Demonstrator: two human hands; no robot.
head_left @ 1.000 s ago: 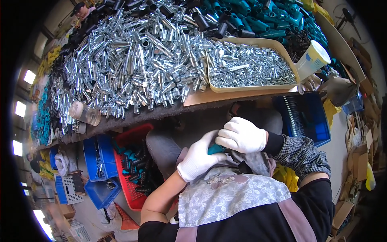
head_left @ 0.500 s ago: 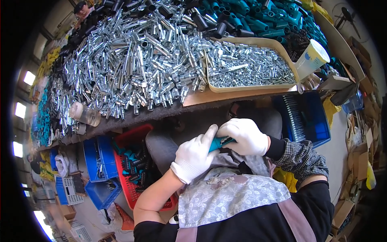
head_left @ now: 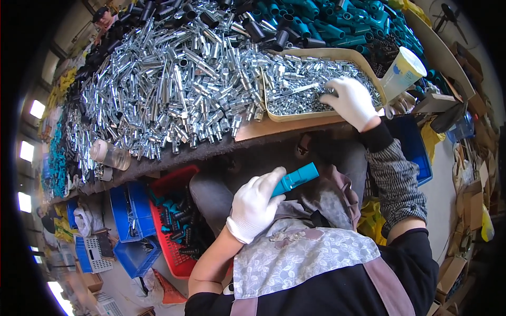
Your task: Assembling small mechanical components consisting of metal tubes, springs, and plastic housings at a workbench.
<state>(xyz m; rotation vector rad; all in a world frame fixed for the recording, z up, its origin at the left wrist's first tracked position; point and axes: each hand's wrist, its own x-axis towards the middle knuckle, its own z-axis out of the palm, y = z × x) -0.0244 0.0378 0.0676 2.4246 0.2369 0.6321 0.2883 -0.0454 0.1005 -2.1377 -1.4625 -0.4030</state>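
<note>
My left hand [head_left: 254,206], in a white glove, is wrapped round a teal plastic sleeve [head_left: 299,177] above my lap. The far end of the sleeve sticks out past my thumb and points up to the right. My right hand [head_left: 352,100], gloved too, is over the tan tray [head_left: 303,116] on the bench. Its thumb and fingers are apart, at the small metal parts [head_left: 299,101] in the tray. I see nothing held between those fingertips.
Long metal fittings [head_left: 195,89] are heaped left of the tray, with teal sleeves [head_left: 337,31] behind it. A plastic cup [head_left: 403,73] stands at its right. A clear jar [head_left: 110,155] lies near the bench edge. Red [head_left: 171,247] and blue crates [head_left: 132,210] stand below.
My right hand has let go of the teal sleeve and moved up and right to the tray. My left hand still holds the sleeve, now more exposed.
</note>
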